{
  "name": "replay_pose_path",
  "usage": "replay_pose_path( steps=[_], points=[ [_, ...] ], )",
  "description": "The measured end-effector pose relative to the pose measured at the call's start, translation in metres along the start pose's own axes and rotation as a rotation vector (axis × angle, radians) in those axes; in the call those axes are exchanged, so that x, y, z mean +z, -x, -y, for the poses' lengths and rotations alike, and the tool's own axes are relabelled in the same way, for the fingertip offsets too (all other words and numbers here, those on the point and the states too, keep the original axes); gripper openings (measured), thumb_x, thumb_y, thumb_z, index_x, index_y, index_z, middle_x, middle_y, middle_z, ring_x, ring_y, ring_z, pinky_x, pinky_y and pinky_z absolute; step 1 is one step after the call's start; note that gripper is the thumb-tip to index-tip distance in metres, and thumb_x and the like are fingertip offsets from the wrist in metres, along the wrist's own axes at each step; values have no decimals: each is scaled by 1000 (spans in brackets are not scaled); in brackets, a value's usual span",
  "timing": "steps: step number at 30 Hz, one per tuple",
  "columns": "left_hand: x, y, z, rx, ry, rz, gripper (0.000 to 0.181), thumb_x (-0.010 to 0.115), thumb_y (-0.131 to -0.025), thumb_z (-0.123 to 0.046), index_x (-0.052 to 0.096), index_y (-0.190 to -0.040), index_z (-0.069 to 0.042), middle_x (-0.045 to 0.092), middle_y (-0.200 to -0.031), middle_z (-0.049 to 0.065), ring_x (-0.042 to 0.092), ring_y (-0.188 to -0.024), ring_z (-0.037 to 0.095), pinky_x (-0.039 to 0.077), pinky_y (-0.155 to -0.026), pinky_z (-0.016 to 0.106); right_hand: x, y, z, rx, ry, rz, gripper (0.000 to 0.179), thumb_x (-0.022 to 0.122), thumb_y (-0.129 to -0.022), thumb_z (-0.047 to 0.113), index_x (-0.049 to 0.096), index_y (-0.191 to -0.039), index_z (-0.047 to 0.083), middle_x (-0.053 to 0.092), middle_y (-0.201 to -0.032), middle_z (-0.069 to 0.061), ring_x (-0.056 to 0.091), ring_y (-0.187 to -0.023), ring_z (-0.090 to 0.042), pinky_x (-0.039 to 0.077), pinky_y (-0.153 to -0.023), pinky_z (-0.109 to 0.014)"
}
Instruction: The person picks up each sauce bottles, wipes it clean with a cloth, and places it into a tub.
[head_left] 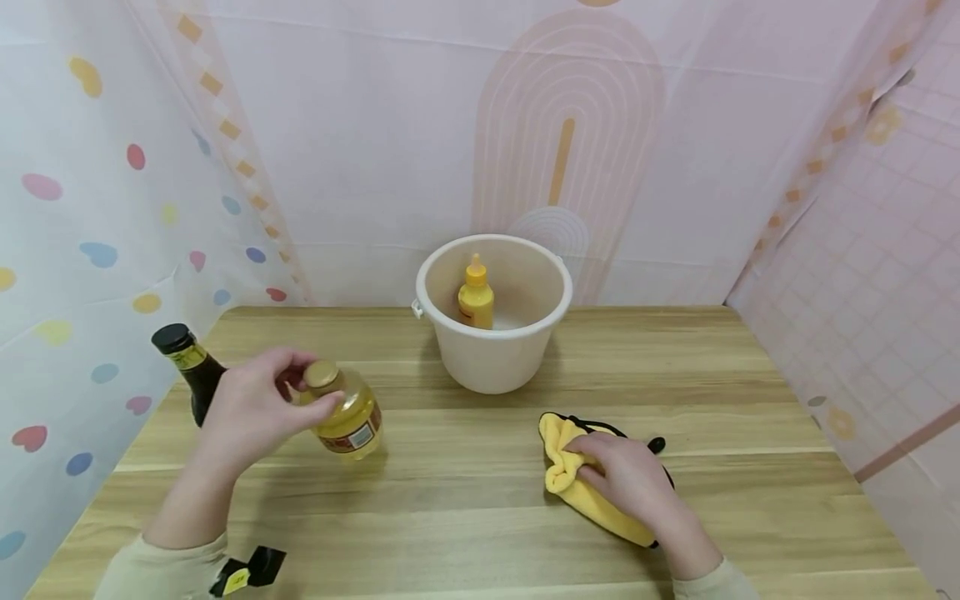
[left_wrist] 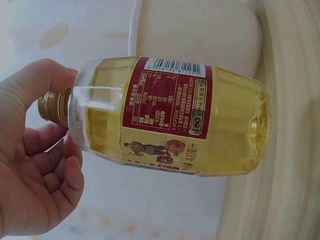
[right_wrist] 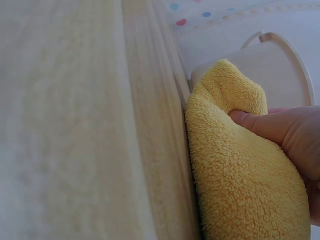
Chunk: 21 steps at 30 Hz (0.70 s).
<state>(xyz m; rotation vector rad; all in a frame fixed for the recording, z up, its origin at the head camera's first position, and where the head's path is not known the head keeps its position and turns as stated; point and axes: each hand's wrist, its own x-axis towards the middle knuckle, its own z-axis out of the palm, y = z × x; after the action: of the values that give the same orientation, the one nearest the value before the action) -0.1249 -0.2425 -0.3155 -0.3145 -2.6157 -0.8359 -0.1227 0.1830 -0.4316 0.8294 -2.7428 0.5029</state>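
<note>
Bottle of yellow liquid [head_left: 358,421] is showing clear, faceted walls narrowing toward a gold cap [head_left: 323,375], and is standing or hanging over the left side of the wooden table [head_left: 450,508]; whether its base is touching the wood, I cannot tell. Thumb and fingers of the left hand [head_left: 258,404] are pinching it from opposite sides around the cap and neck, the body reaching out beyond them. Its red-and-cream label [left_wrist: 172,95] is carrying a barcode reading 6 948195 811251, a table headed 营养成分表, a drawn figure and "400毫升"; the finer print is staying too small to read. Over on the right, the right hand [head_left: 633,479] is pinching a fold of a fluffy yellow cloth [head_left: 596,507], a black cord [head_left: 596,426] trailing along its far edge. A dark bottle [head_left: 202,383] is standing beyond the left hand, while a white bucket [head_left: 491,358] is holding a yellow squeeze bottle [head_left: 476,302].
</note>
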Motion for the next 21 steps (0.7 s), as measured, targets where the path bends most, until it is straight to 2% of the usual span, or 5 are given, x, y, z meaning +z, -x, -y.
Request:
replay_pose_path(
  steps=[6,16,21],
  points=[
    [19,-8,-16,52,54,1,33,88,-72,-19,69,-95,-7,61,-81,0,53,-69,17,45,-59,26,0,0,0,8,3,5,25,82,-79,11,74,-102,16,72,-96,5,65,-82,-10,53,-66,-29],
    [51,-18,-37,19,118,97,34,86,-73,-17,69,-99,-4,63,-85,3,56,-76,20,47,-63,32,-1,0,1,17,0,12,26,83,-78,11,74,-102,17,71,-96,6,63,-80,-8,51,-65,-29],
    [70,-21,-45,27,133,111,38,87,-71,-18,68,-99,-3,63,-85,2,57,-77,19,49,-65,34,-1,0,1,25,-1,20,26,83,-78,12,74,-102,17,71,-96,6,63,-80,-8,51,-65,-28]
  ],
)
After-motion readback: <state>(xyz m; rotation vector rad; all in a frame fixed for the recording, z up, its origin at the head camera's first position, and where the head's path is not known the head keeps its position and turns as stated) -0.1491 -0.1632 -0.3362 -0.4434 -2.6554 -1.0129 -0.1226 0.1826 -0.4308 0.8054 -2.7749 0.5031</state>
